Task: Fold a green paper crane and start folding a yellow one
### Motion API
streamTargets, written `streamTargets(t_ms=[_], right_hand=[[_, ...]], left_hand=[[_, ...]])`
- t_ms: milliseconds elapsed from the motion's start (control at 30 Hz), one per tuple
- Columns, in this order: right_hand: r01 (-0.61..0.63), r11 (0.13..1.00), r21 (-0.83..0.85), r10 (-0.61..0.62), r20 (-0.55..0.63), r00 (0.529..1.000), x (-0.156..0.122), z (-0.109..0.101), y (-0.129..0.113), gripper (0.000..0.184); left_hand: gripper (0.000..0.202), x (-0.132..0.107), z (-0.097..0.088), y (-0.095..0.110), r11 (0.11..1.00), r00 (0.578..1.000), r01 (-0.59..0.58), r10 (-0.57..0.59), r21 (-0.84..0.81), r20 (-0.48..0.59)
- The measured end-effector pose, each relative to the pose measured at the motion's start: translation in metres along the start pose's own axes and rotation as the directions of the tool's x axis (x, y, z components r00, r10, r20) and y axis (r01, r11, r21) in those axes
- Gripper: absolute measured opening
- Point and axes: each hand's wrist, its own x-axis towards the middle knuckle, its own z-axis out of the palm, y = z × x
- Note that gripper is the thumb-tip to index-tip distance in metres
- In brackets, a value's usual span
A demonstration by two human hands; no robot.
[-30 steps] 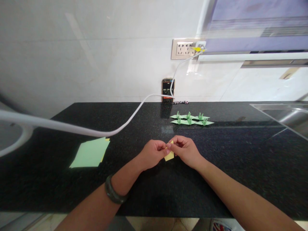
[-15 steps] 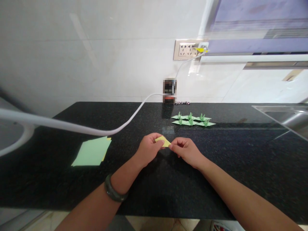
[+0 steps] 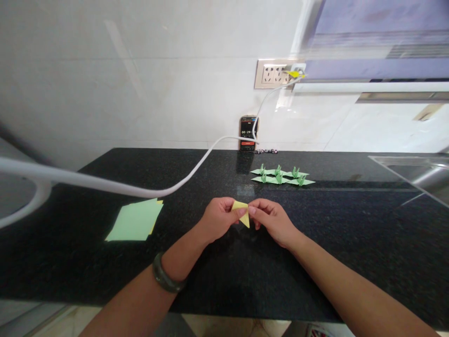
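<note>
A small folded piece of yellow paper (image 3: 242,212) is held just above the black counter (image 3: 224,262), between both hands. My left hand (image 3: 219,219) pinches its left side with thumb and fingers closed. My right hand (image 3: 271,219) pinches its right edge, fingers curled. The paper's point hangs down between the fingertips. A stack of green and yellow paper sheets (image 3: 136,221) lies on the counter to the left of my left hand. Several green folded paper cranes (image 3: 281,176) stand in two rows behind my right hand.
A white cable (image 3: 115,186) runs across the counter from the left up to a wall socket (image 3: 277,74). A phone (image 3: 248,133) leans against the wall, showing a timer. A steel sink (image 3: 417,175) is at the right edge.
The yellow paper was turned in my fingers: it lay flat and higher half a second ago, and now its point hangs downward. Both hands stayed in nearly the same spot.
</note>
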Motion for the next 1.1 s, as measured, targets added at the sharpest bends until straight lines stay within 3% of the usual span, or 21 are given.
streamTargets(t_ms=[100,167,267,400,500,633,833,1100], right_hand=[[0.02,1.0,-0.005,-0.02,-0.009,1.0,0.0,-0.001,-0.001,0.024],[0.019,1.0,0.0,-0.019,-0.019,1.0,0.001,-0.002,-0.001,0.025],[0.026,0.997,0.075,-0.018,-0.104,0.994,0.001,-0.001,0.002,0.024],[0.028,0.989,0.145,-0.008,-0.133,0.991,0.002,0.0,0.003,0.023],[0.062,0.994,0.091,-0.052,-0.111,0.992,0.002,0.0,0.001,0.022],[0.079,0.997,-0.006,-0.08,-0.056,0.995,0.001,-0.002,-0.004,0.02],[0.059,0.997,-0.042,-0.062,-0.073,0.995,0.001,-0.006,-0.003,0.02],[0.073,0.997,-0.005,-0.073,-0.037,0.997,0.0,-0.007,-0.003,0.023]], left_hand=[[0.026,-0.001,0.001,-0.004,0.993,0.996,0.0,-0.011,0.12,0.089],[0.026,0.0,0.003,-0.006,0.993,0.996,0.009,-0.019,0.122,0.083],[0.026,-0.001,0.006,-0.004,1.0,0.997,0.026,-0.027,0.014,0.074],[0.026,-0.003,0.01,0.002,0.985,0.985,0.107,-0.087,-0.132,0.149],[0.027,-0.004,0.011,0.003,0.978,0.985,0.147,-0.131,-0.147,0.116],[0.025,-0.003,0.012,-0.001,0.979,0.992,0.11,-0.097,-0.174,0.078],[0.02,-0.001,0.012,0.001,0.974,0.993,0.013,-0.04,-0.224,-0.113],[0.017,-0.001,0.011,0.004,0.967,0.992,0.024,-0.055,-0.253,-0.113]])
